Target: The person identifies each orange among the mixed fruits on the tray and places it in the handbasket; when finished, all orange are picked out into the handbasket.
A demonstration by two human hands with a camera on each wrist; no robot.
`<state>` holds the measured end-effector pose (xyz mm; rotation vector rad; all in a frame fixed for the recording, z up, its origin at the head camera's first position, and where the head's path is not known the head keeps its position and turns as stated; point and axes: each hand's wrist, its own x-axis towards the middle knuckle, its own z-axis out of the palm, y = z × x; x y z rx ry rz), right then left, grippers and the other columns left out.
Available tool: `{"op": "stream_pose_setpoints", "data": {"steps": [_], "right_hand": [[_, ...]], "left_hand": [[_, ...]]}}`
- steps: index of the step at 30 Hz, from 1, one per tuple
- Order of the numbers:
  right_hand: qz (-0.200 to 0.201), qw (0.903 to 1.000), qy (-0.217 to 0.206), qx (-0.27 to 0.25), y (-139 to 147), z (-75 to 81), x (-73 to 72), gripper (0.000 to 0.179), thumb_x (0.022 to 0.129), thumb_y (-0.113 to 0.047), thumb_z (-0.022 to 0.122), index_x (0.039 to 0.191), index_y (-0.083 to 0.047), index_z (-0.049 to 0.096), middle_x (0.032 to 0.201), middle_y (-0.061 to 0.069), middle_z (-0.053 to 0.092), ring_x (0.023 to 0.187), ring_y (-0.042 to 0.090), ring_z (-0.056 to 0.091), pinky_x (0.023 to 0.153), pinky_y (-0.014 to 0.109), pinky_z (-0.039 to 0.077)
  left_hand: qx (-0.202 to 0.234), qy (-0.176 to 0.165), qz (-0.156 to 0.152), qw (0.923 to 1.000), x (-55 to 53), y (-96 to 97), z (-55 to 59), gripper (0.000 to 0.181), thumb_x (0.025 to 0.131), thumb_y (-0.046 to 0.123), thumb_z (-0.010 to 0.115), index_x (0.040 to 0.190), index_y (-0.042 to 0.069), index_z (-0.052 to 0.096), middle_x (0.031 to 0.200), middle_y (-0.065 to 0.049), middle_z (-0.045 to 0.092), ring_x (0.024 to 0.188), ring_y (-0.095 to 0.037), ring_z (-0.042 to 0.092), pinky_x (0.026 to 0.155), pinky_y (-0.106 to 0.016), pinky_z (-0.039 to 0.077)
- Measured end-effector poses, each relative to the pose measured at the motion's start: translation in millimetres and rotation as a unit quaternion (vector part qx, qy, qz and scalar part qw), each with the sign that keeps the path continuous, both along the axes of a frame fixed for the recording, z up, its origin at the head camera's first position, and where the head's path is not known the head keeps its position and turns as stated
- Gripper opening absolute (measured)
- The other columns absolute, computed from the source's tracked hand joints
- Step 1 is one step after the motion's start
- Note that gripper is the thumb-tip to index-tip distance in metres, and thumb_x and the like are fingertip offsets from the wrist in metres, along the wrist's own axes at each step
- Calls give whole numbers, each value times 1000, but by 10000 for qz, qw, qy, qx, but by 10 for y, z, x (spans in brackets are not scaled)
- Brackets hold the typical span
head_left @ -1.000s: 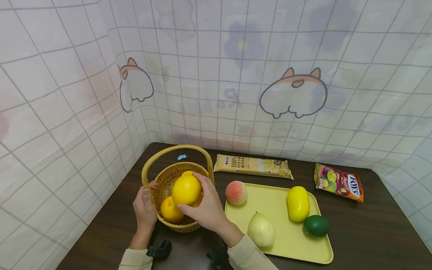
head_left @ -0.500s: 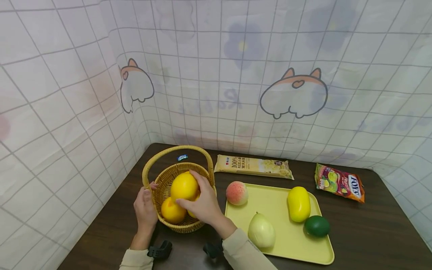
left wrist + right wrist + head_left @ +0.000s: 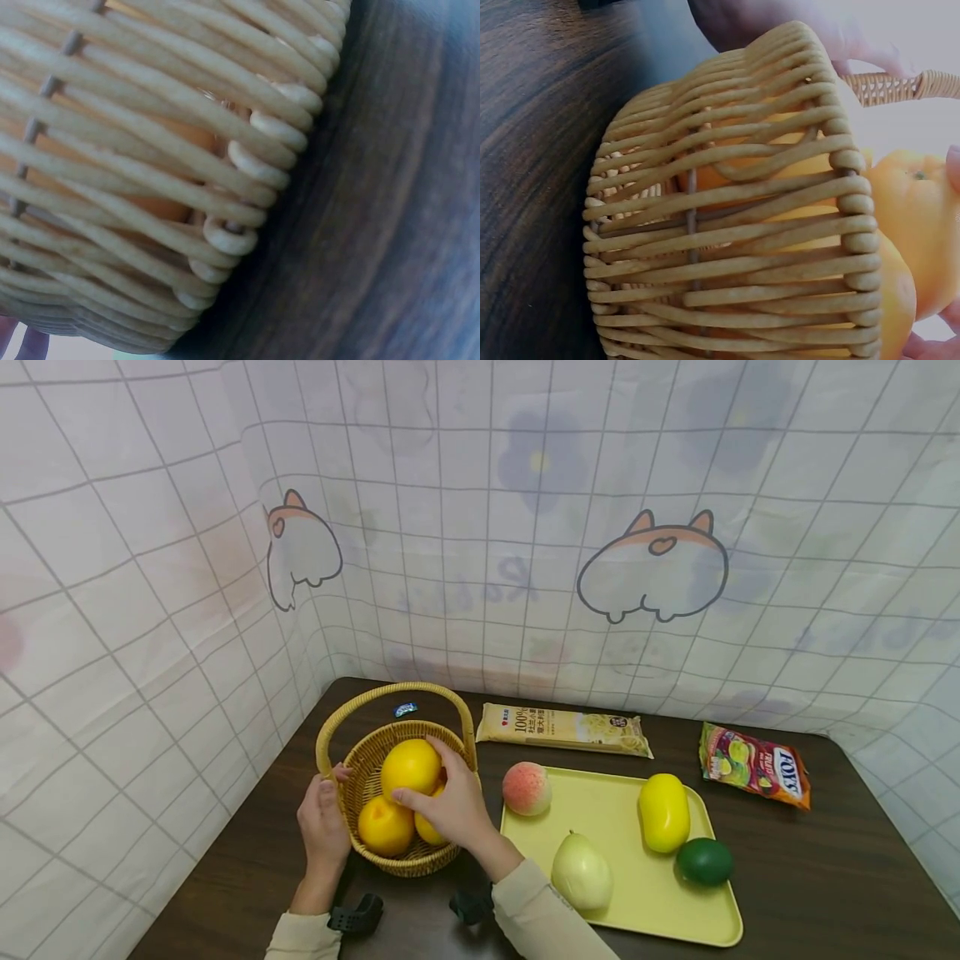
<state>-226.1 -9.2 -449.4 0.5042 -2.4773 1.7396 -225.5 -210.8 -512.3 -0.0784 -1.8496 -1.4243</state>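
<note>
A woven wicker basket (image 3: 401,864) with an arched handle stands on the dark table, several yellow-orange oranges inside. My left hand (image 3: 324,822) holds the basket's left side at the rim, by the handle's foot. My right hand (image 3: 457,806) grips the uppermost orange (image 3: 411,766), thumb toward me and fingers on the far side. That fruit sits over the lower orange (image 3: 386,827) and another at the right, partly hidden by my hand. In the left wrist view the basket weave (image 3: 150,150) fills much of the frame. The right wrist view shows the top orange (image 3: 915,225) above the rim.
A yellow tray (image 3: 637,902) at the right bears a peach (image 3: 527,789), a pale green pear (image 3: 582,872), a yellow mango-like fruit (image 3: 663,812) and a dark green oval fruit (image 3: 704,862). Behind lie a noodle packet (image 3: 562,729), a sweets bag (image 3: 753,766) and a small blue wrapper (image 3: 405,709).
My right hand has lowered the orange slightly into the basket, toward the other fruit. My left hand has stayed on the basket.
</note>
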Motion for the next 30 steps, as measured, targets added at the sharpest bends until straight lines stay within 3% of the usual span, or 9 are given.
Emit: {"op": "stream_pose_setpoints", "data": {"steps": [6,17,26,30], "right_hand": [[-1,9997,-195,156,0,17,-44,85,80,-49,76,149,-16,38,144,4,48,114,22,56,95,42,47],[28,9996,26,282,-10,-3,-92,79,84,-48,73,148,-16,40,142,6,51,112,23,58,92,41,49],[249,9994,177,155,-51,33,-121,73,86,-39,74,146,-13,43,143,7,49,111,22,58,91,37,51],[285,9995,110,-22,-67,28,-130,72,86,-34,76,146,-13,42,143,9,47,112,25,58,91,36,52]], "left_hand": [[-45,43,-4,10000,1,-8,-5,39,107,22,35,95,-7,58,104,-22,67,116,-30,58,104,-19,36],[-82,47,-17,10000,16,-8,-2,39,106,21,34,94,-7,58,104,-22,67,116,-18,58,104,-19,36],[-51,21,-23,10000,6,10,5,38,106,14,32,95,-11,58,104,-26,66,114,-43,54,104,-18,35],[-65,75,-39,9999,32,31,57,39,106,15,32,95,-12,57,104,-27,66,114,-43,54,103,-18,35]]}}
